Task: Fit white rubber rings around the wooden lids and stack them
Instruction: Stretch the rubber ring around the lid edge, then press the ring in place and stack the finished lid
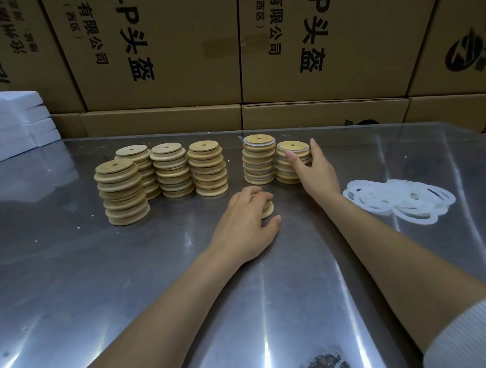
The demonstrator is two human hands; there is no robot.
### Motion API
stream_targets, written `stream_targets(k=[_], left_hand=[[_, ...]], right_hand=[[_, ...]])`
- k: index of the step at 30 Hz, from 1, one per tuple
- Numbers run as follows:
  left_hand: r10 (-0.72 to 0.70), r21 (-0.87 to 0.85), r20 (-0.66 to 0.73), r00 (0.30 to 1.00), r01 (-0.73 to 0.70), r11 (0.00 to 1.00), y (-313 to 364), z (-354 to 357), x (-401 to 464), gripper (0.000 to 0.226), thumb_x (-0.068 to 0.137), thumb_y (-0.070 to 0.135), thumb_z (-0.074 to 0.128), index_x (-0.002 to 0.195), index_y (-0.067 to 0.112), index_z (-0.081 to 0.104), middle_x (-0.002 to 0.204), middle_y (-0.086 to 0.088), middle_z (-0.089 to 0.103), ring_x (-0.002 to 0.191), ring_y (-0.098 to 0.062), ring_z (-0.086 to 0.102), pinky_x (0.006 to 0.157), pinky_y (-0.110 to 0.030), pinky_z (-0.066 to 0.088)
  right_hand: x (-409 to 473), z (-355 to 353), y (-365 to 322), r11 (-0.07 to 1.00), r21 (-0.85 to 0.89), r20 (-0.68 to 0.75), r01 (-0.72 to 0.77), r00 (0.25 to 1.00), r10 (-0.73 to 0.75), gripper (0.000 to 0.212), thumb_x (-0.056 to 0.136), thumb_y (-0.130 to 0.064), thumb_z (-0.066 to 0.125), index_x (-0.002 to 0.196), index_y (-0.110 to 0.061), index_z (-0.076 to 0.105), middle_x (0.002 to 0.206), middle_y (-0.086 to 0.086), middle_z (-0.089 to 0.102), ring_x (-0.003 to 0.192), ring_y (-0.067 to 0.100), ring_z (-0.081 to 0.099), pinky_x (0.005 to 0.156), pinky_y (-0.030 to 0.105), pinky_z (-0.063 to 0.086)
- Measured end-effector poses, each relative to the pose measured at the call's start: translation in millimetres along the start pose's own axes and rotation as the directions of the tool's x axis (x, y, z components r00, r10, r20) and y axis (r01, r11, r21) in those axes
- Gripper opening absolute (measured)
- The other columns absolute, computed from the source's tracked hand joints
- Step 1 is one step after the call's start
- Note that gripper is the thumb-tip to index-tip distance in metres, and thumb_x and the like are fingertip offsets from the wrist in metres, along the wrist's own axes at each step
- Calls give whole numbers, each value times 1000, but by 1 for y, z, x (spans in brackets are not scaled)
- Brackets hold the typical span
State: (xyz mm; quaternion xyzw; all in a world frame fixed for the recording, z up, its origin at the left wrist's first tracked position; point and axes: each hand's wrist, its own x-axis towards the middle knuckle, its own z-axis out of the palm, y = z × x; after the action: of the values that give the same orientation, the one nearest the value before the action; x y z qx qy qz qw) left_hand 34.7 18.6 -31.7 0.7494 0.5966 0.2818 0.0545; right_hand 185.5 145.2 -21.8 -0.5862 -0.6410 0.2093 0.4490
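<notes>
Several stacks of bare wooden lids (168, 170) stand at the table's middle left. Two stacks of lids with white rings stand to their right: one (259, 160) behind, the other (286, 165) beside it. My right hand (314, 169) grips the side of the right ringed stack, thumb at its front and fingers round its far side. A single wooden lid (268, 209) lies on the table under my left hand (246, 225), whose fingers curl over it. A loose pile of white rubber rings (399, 200) lies at the right.
The steel table (157, 283) is shiny and reflective. White foam blocks (14, 123) sit at the back left. A wall of cardboard boxes (232, 60) stands right behind the table. A dark speckled patch (326, 364) shows near the front edge.
</notes>
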Motion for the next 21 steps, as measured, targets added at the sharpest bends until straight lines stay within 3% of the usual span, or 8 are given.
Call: stream_targets(k=[5, 13, 19, 21], left_hand=[[-25, 7, -6, 1000, 25, 1000, -4, 1, 2, 55, 92, 39, 55, 141, 20, 41, 147, -1, 31, 136, -20, 25, 110, -29, 23], [-36, -50, 35, 999, 38, 998, -3, -4, 0, 54, 92, 38, 54, 141, 19, 41, 142, 2, 40, 130, -19, 39, 106, -34, 35], [56, -108, 12, 998, -55, 993, 0, -6, -2, 43, 92, 33, 57, 133, 20, 50, 132, 5, 49, 119, -13, 48, 100, -33, 40], [88, -130, 9, 996, -86, 988, 0, -6, -1, 40, 92, 33, 57, 130, 21, 53, 129, 7, 51, 117, -11, 49, 99, -34, 42]], right_hand=[[-7, -5, -1, 993, 101, -81, -55, 995, 63, 82, 88, -64, 46, 150, -19, 18, 148, -5, 41, 135, 19, 38, 104, 40, 33], [-39, -24, -1, 999, -23, -244, -49, 969, 42, 37, 99, -37, 38, 129, -17, 47, 127, -1, 56, 118, 21, 50, 83, 31, 33], [-68, -48, 7, 997, -71, -165, -21, 986, 9, 26, 96, -17, 42, 120, -15, 54, 123, 2, 59, 116, 21, 51, 88, 31, 38], [-75, -55, 9, 985, -170, -144, -17, 990, -8, 30, 93, -12, 43, 121, -14, 55, 125, 3, 57, 118, 23, 49, 89, 33, 39]])
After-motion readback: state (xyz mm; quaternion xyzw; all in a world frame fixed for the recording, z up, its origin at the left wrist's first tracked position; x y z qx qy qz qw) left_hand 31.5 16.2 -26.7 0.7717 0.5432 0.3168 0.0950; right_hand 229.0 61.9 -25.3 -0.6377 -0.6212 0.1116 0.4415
